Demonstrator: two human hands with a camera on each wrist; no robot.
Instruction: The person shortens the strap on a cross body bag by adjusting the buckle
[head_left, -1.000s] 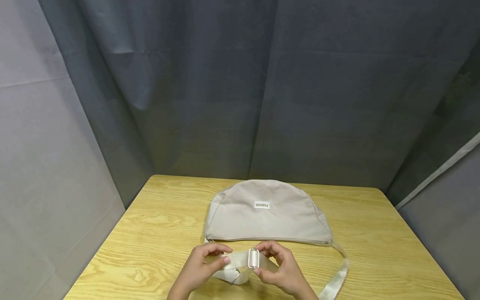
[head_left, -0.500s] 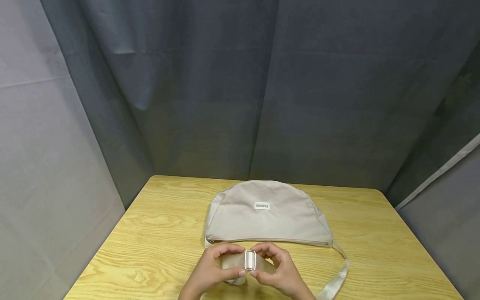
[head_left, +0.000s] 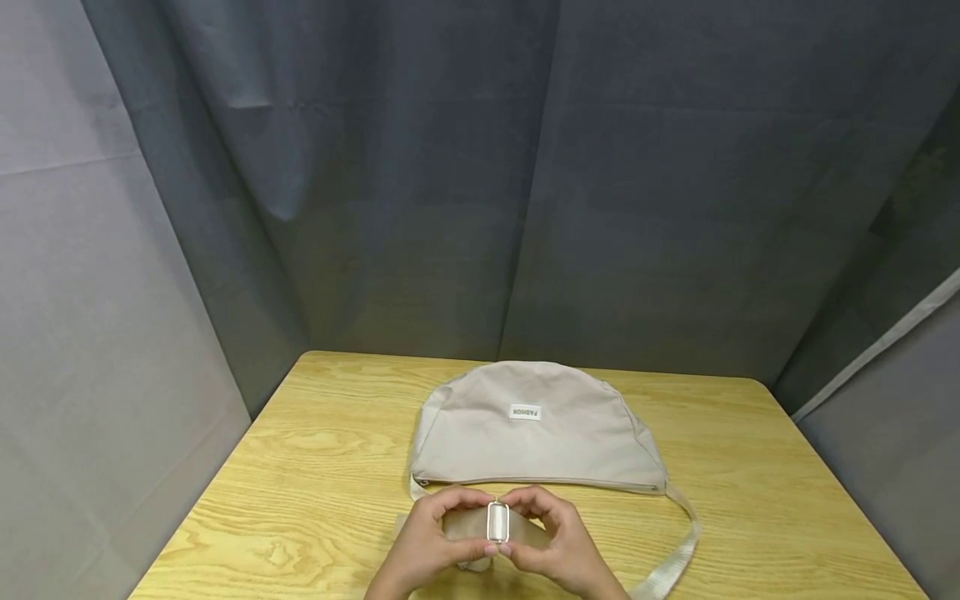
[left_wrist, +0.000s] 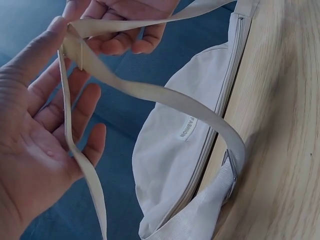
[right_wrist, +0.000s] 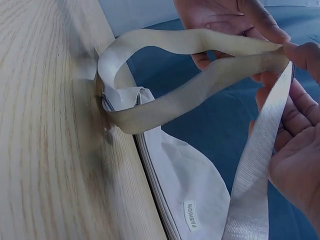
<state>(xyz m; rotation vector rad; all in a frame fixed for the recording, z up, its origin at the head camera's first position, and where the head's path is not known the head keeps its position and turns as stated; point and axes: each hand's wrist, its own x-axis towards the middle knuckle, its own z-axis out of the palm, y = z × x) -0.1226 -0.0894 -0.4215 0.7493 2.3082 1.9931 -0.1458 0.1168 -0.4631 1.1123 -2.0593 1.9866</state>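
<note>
A beige shoulder bag [head_left: 532,450] lies on the table with its zipper edge toward me and its FASHION label upside down. Its webbing strap [head_left: 465,523] rises off the table near the front. Between my hands is a metal strap slider [head_left: 498,522] threaded with the webbing. My left hand [head_left: 431,537] pinches it from the left with thumb and fingers. From the other side my right hand [head_left: 558,537] pinches its right edge. In the left wrist view, the strap [left_wrist: 175,100] loops down through a second metal ring [left_wrist: 230,172] low by the bag.
The wood-grain table [head_left: 300,467] extends around the bag. A dark curtain [head_left: 420,208] hangs behind it, with pale grey cloth [head_left: 112,333] at the left. On the right, strap webbing [head_left: 675,554] trails from the bag past the front of the view.
My left hand has moved right along the strap to the slider. The slider has shifted slightly left and down, with my right hand still on it. The bag stays in place.
</note>
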